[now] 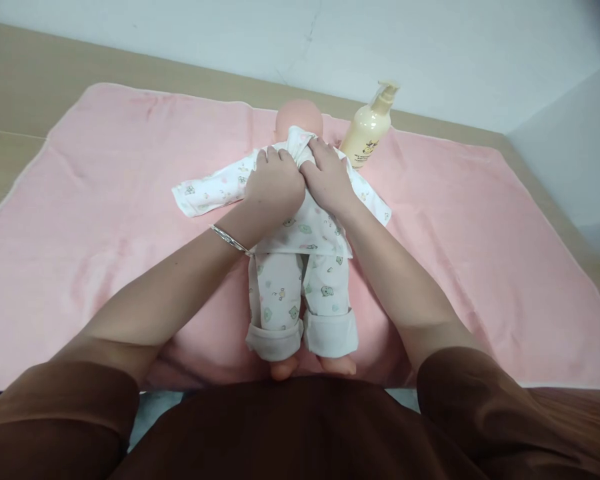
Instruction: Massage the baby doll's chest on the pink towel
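Doll (299, 115) is laid lengthwise at the middle of a pink blanket (105, 207), head toward the far edge, feet (340, 365) close to the near edge and the person's brown clothing (290, 427). A wide stretch of blanket is left on either side. Tan surface (25, 80) is seen past the far edge, wall (180, 40) behind it. On the right, room near the doll's head is narrowed by a pump bottle (367, 130), stood just beside the shirt's sleeve.

Left hand (275, 190): fingers curled nearly into a fist, collar cloth of the white printed shirt (310, 230) pinched at the thumb side. Right hand (329, 179): fingers bent over the same collar, cloth pinched at the thumb. Hands are held nearly touching, fabric bunched up between them. Shirt sleeves are spread out to both sides; printed trousers (280, 287) are rolled up at the cuffs. Bracelet (229, 239) is worn on the left wrist.

Fingertips and exact grip points are hidden by cloth and knuckles. Doll's torso is covered by the shirt; its arms can't be made out. Bottle base is partly hidden, small label print is hard to read. Person's body is cut off at the bottom.
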{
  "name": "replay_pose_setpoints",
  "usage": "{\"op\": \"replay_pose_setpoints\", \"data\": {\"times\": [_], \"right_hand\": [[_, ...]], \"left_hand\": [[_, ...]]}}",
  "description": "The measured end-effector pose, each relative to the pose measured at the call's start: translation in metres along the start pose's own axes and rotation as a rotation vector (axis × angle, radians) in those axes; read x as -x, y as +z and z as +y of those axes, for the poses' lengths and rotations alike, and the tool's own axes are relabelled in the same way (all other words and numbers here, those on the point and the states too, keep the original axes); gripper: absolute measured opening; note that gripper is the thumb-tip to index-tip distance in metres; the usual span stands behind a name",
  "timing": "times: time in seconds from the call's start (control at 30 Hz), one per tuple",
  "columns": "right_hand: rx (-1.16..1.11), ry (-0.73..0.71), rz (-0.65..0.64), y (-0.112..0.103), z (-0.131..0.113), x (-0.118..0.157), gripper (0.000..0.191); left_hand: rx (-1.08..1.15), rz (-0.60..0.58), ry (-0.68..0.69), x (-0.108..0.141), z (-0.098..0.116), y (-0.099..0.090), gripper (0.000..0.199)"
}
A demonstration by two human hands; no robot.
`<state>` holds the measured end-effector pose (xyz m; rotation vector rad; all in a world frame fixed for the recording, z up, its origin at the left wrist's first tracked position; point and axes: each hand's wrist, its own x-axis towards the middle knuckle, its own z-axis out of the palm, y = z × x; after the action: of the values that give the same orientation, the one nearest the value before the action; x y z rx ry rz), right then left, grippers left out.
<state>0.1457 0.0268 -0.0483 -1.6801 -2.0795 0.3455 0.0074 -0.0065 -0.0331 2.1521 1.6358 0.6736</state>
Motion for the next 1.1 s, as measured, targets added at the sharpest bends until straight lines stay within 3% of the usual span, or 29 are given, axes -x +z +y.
{"op": "replay_pose_setpoints", "data": {"times": [0.27, 0.6, 0.7, 0.83, 1.1], "right_hand": [[0.045, -0.021, 0.029, -0.001, 0.001, -0.001, 0.056], [-0.138, 0.026, 0.040, -0.003, 0.015, -0.008, 0.053], [-0.033, -0.017, 0.023, -0.007, 0.010, -0.004, 0.056], [0.084, 0.039, -0.020, -0.011, -0.001, 0.003, 0.061], [0.089, 0.034, -0.011, -0.007, -0.003, 0.004, 0.068]], "left_hand": [[-0.034, 0.065, -0.091, 0.002, 0.006, 0.004, 0.052], [-0.170, -0.030, -0.155, 0.009, 0.019, -0.013, 0.044], [-0.119, 0.004, -0.156, 0.004, 0.011, -0.014, 0.043], [-0.023, 0.016, -0.177, -0.008, -0.007, -0.017, 0.043], [0.070, 0.057, -0.232, -0.031, -0.033, -0.007, 0.042]]}}
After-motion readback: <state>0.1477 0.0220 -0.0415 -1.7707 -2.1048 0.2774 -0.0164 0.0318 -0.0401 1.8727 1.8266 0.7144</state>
